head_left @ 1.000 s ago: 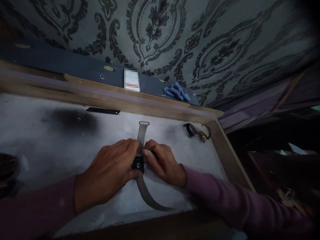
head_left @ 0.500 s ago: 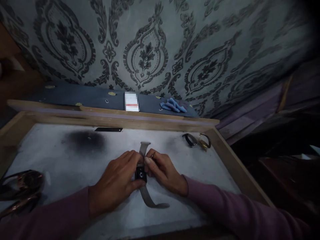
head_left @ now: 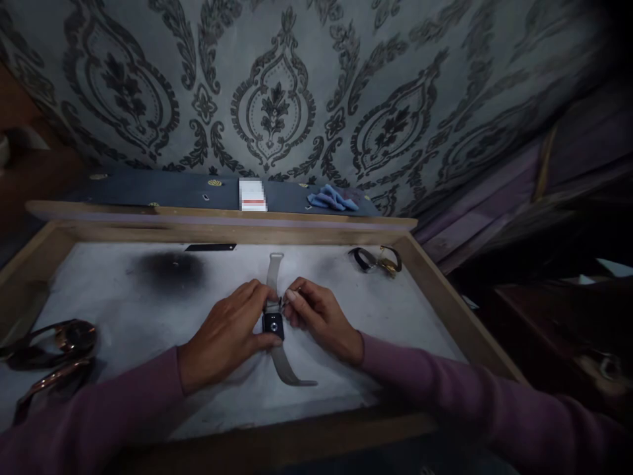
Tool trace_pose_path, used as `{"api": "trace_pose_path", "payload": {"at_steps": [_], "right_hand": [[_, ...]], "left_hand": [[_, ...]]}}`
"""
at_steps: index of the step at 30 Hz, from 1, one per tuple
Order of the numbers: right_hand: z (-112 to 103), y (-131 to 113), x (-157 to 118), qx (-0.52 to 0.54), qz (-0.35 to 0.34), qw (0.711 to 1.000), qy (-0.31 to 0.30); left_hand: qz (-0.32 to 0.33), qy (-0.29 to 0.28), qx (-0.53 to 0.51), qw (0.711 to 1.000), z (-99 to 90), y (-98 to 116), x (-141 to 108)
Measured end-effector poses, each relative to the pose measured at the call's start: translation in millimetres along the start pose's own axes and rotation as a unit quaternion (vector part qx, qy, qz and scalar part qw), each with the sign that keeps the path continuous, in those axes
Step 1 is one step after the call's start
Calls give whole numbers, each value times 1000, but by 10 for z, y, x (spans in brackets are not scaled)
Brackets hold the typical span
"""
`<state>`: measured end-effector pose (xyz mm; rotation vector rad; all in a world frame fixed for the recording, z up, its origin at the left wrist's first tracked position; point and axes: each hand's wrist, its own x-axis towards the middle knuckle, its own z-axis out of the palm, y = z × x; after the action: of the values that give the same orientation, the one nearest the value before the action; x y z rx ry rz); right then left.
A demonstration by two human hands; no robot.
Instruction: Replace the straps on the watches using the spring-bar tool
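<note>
A square smartwatch point(head_left: 273, 326) lies back side up on the white surface, its sensor facing me. One half of its grey mesh strap point(head_left: 273, 270) stretches away from me, and the other half curves towards me. My left hand point(head_left: 227, 333) grips the watch from the left, thumb at its near edge and fingers by the far strap joint. My right hand point(head_left: 321, 316) is closed in a pinch just right of that joint. A small thin thing shows at its fingertips, too dim to name.
The white surface point(head_left: 395, 316) sits inside a raised wooden rim point(head_left: 297, 232). Watches point(head_left: 76, 336) lie at the left, more watches point(head_left: 378, 260) at the back right. A dark flat blade-like strip point(head_left: 211, 247) lies at the back. Behind the rim are a blue cloth point(head_left: 332, 198) and a white box point(head_left: 252, 196).
My view has shifted slightly. The right fingertips have drawn a little away from the strap joint, so more of the watch back shows. My left hand keeps its grip.
</note>
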<state>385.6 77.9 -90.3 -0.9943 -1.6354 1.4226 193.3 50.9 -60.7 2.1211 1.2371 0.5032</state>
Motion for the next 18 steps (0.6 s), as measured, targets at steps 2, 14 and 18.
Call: {"api": "trace_pose_path", "payload": {"at_steps": [2,14,18], "right_hand": [[2,-1,-2,-13,-6,1000,-5],[-7,-38,-6,-81,-55,995,-28],[-4,-32,-13,-94,-67,993,-29]], "left_hand": [[3,-2,-2,1000,1,-10,-1],[-5,-4,0,1000,35,-52,34],[-15,-14,2,1000,34,-53,52]]}}
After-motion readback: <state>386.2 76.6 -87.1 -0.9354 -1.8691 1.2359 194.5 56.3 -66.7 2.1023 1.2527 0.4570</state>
